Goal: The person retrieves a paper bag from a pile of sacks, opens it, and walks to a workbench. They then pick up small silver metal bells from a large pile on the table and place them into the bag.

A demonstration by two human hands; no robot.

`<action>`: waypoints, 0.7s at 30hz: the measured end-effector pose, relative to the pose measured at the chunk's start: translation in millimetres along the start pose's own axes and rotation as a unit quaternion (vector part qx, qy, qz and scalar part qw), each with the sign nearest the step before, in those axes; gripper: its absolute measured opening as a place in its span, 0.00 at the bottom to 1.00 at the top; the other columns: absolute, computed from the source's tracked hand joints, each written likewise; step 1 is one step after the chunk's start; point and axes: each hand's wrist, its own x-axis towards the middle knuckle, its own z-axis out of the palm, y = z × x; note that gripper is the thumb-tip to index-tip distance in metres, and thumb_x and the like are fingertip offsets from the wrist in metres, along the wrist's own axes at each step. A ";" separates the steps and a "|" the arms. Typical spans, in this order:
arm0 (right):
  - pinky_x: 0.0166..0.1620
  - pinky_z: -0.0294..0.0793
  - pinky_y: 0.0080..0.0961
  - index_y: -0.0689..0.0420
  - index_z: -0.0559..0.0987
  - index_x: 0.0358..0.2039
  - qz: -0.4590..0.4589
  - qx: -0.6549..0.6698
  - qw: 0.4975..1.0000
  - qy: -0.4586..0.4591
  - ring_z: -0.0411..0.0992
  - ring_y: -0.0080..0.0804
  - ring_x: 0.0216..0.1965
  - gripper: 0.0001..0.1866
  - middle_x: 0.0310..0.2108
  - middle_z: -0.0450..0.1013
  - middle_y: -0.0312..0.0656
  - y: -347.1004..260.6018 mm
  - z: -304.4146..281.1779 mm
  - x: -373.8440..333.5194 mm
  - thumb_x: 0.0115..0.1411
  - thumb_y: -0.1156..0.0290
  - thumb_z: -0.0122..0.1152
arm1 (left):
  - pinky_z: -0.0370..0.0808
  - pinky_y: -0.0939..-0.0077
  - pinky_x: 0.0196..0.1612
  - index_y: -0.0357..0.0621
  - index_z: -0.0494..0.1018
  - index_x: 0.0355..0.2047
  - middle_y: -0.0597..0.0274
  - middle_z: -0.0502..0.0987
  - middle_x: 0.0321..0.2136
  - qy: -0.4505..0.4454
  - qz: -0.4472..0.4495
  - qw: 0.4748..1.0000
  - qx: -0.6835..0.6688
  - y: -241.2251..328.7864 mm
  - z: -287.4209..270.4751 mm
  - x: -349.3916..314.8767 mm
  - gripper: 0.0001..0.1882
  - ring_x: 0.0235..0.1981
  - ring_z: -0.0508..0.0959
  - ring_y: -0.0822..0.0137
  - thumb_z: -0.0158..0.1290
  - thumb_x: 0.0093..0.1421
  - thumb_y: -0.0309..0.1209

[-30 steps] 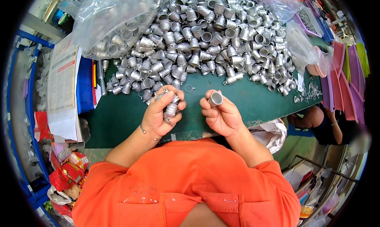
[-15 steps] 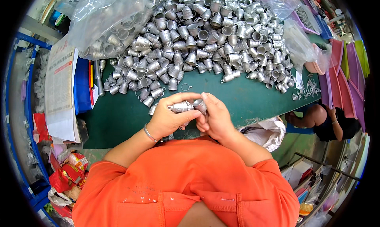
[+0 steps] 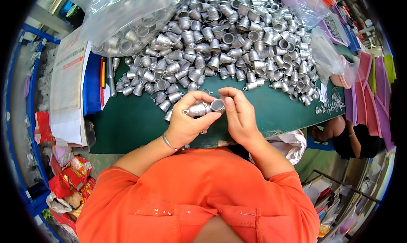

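Small silver metal bells, each with a loop on top, lie heaped in a big pile [image 3: 250, 44] on the green table. My left hand [image 3: 179, 126] is closed round bells of this kind, in front of the pile. Between its thumb and fingers one bell [image 3: 197, 110] lies sideways, loop to the left. A second bell [image 3: 218, 105] sits at its right end, mouth facing up and right. Part of something silver peeks out below the thumb, too hidden to name. My right hand [image 3: 241, 121] is just to the right, apart from the bells, fingers extended and holding nothing visible.
A clear plastic bag [image 3: 127, 16] of bells covers the pile's left. Papers [image 3: 68, 90], a blue box [image 3: 92, 88] and pens stand at left. Pink and purple bins [image 3: 366, 88] stand at right, near small rings [image 3: 333, 103]. Another person [image 3: 356, 139] sits beyond the table's right edge.
My right hand has let go of the bell at the right end and drawn away to the right, its fingers opening. My left hand keeps hold of the bells.
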 end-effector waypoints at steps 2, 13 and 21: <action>0.37 0.69 0.25 0.63 0.69 0.42 -0.043 0.023 0.999 -0.004 0.69 0.36 0.34 0.12 0.34 0.69 0.47 0.9 -1.6 -1.0 0.62 0.70 0.46 | 0.65 0.90 0.16 0.41 0.68 0.35 0.67 0.72 0.25 0.017 0.060 0.998 0.017 1.2 2.3 3.9 0.13 0.18 0.69 0.83 0.58 0.50 0.21; 0.33 0.67 0.16 0.62 0.71 0.44 0.075 0.171 0.981 -0.047 0.66 0.21 0.33 0.13 0.37 0.67 0.39 10.4 2.9 -12.9 0.59 0.71 0.52 | 0.64 0.89 0.14 0.41 0.68 0.34 0.67 0.72 0.20 0.005 0.015 0.999 0.037 2.2 -2.8 1.0 0.12 0.15 0.68 0.83 0.59 0.50 0.24; 0.40 0.68 0.18 0.63 0.72 0.42 0.028 0.310 0.950 -0.027 0.65 0.23 0.40 0.17 0.38 0.64 0.38 11.4 5.9 -9.6 0.50 0.82 0.60 | 0.65 0.88 0.13 0.41 0.67 0.35 0.62 0.74 0.27 -0.008 0.004 0.999 -0.041 1.3 -6.1 1.5 0.10 0.19 0.72 0.78 0.56 0.54 0.26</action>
